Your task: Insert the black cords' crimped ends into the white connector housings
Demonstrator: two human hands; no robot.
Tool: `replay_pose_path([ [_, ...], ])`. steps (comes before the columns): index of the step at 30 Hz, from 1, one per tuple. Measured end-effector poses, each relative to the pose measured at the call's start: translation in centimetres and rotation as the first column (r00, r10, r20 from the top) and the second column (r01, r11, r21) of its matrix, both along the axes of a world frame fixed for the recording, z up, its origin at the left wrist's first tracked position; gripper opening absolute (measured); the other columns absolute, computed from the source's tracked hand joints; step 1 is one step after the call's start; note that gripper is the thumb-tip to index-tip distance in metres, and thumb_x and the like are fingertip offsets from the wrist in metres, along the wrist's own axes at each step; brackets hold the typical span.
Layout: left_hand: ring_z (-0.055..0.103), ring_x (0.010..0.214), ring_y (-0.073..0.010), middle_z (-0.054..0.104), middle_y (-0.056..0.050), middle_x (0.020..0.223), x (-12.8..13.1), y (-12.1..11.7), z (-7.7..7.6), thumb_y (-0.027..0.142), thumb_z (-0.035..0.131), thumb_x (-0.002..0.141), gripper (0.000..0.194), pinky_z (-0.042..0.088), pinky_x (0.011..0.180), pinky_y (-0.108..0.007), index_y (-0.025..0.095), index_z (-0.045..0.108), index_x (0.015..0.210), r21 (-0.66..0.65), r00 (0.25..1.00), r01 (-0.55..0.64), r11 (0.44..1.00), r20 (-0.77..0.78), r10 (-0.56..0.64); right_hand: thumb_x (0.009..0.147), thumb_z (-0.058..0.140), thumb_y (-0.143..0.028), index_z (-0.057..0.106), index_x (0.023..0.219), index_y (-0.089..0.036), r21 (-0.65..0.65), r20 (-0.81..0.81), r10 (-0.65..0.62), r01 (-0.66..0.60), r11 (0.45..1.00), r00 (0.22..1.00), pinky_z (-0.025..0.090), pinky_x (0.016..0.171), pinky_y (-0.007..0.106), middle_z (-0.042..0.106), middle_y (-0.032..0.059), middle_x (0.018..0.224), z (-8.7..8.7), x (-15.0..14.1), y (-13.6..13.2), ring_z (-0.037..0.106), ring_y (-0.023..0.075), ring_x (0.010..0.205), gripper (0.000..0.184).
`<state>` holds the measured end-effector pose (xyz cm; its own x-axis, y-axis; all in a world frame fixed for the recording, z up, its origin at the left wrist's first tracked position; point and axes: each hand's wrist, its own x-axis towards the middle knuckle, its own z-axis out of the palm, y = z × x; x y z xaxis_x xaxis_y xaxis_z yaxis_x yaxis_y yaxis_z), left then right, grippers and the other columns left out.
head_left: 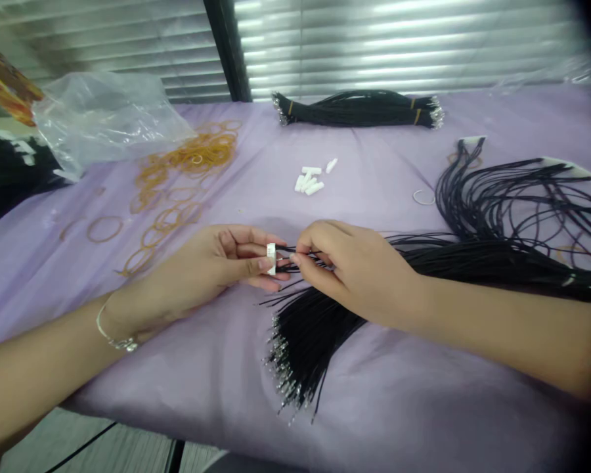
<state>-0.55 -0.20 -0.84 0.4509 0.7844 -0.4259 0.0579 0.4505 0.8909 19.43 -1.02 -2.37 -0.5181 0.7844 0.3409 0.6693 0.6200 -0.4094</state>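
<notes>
My left hand [239,257] is closed on a small white connector housing [271,259], held upright between thumb and fingers. Several black wires run into the housing from its right side. My right hand [342,263] pinches a thin black wire close to its tip, just right of the housing. Whether that tip is inside the housing I cannot tell. Below the right hand, a large bundle of black wires [315,322] fans out on the cloth, its bare ends tipped with silvery metal terminals [283,368].
Several loose white housings [308,180] lie beyond my hands. A tied black wire bundle [357,110] rests near the window blinds. Orange rubber bands [197,154] and a clear plastic bag [108,115] are at left. Wires with white housings attached [477,197] spread at right on the purple cloth [201,387].
</notes>
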Motion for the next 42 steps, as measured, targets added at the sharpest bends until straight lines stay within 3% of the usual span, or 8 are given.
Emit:
replay_pose_path([
  [6,0.068,0.080,-0.0133,0.071,-0.001,0.091,-0.06,0.02,-0.23,0.012,0.065,0.077,0.018,0.056,0.072,-0.022,0.018,0.067,0.093,0.018,0.997,0.055,0.998,0.049,-0.056,0.086,0.044,-0.024,0.062,0.076,-0.012,0.169,0.002,0.114,-0.112,0.979,0.994,0.038,0.057,0.024,0.060,0.0009,0.068,-0.08,0.14,-0.06,0.056,0.0119,0.062,0.024],
  [17,0.068,0.081,-0.0129,0.071,0.000,0.089,0.14,-0.10,-0.13,0.009,0.063,0.078,0.018,0.056,0.074,-0.020,0.018,0.067,0.092,-0.021,0.996,0.057,0.998,0.075,-0.056,0.087,0.044,-0.025,0.062,0.073,-0.012,0.177,0.021,0.114,-0.116,0.977,0.993,0.037,0.054,0.024,0.057,0.0005,0.062,-0.27,0.10,-0.07,0.051,0.0102,0.055,0.026],
  [22,0.068,0.079,-0.0132,0.071,-0.002,0.090,0.10,0.06,-0.17,0.008,0.065,0.077,0.020,0.056,0.073,-0.020,0.016,0.065,0.095,-0.033,0.997,0.032,0.999,0.068,-0.029,0.082,0.052,-0.023,0.058,0.076,-0.013,0.074,-0.079,0.032,-0.026,0.997,0.996,0.034,0.054,0.020,0.058,-0.0028,0.067,-0.04,0.39,-0.07,0.049,0.0058,0.056,0.013],
  [26,0.068,0.080,-0.0141,0.071,-0.002,0.088,0.23,0.08,-0.28,0.010,0.064,0.078,0.021,0.056,0.073,-0.021,0.016,0.062,0.097,-0.041,0.998,0.032,0.999,0.056,-0.030,0.083,0.051,-0.026,0.058,0.079,-0.014,-0.026,-0.064,-0.045,0.043,0.999,0.997,0.033,0.055,0.021,0.060,-0.0021,0.072,0.05,0.30,-0.07,0.051,0.0069,0.060,0.014],
  [30,0.069,0.077,-0.0133,0.071,-0.003,0.090,0.46,-0.03,-0.10,0.010,0.065,0.077,0.015,0.056,0.070,-0.019,0.015,0.059,0.091,-0.034,1.000,0.028,0.999,0.015,-0.028,0.083,0.051,-0.025,0.058,0.078,-0.014,-0.057,-0.063,-0.040,0.037,0.998,0.997,0.032,0.055,0.021,0.059,-0.0022,0.069,0.12,0.14,0.00,0.050,0.0065,0.058,0.014],
  [37,0.068,0.082,-0.0153,0.070,-0.004,0.086,0.47,-0.18,-0.11,0.013,0.066,0.076,0.015,0.057,0.071,-0.023,0.013,0.058,0.089,-0.028,0.999,0.033,0.999,-0.010,-0.033,0.082,0.052,-0.022,0.058,0.074,-0.013,0.118,-0.018,-0.006,0.008,0.993,1.000,0.032,0.052,0.022,0.056,-0.0014,0.063,-0.11,0.03,-0.27,0.049,0.0083,0.055,0.013],
  [42,0.067,0.082,-0.0170,0.069,-0.008,0.086,0.63,-0.41,-0.29,0.010,0.065,0.076,0.017,0.057,0.068,-0.026,0.008,0.055,0.090,-0.043,0.999,0.041,0.998,-0.007,-0.042,0.082,0.053,-0.016,0.055,0.073,-0.014,0.306,0.094,0.090,-0.115,0.945,0.991,0.034,0.054,0.025,0.056,-0.0017,0.065,-0.77,0.16,-0.45,0.051,0.0112,0.057,0.009],
])
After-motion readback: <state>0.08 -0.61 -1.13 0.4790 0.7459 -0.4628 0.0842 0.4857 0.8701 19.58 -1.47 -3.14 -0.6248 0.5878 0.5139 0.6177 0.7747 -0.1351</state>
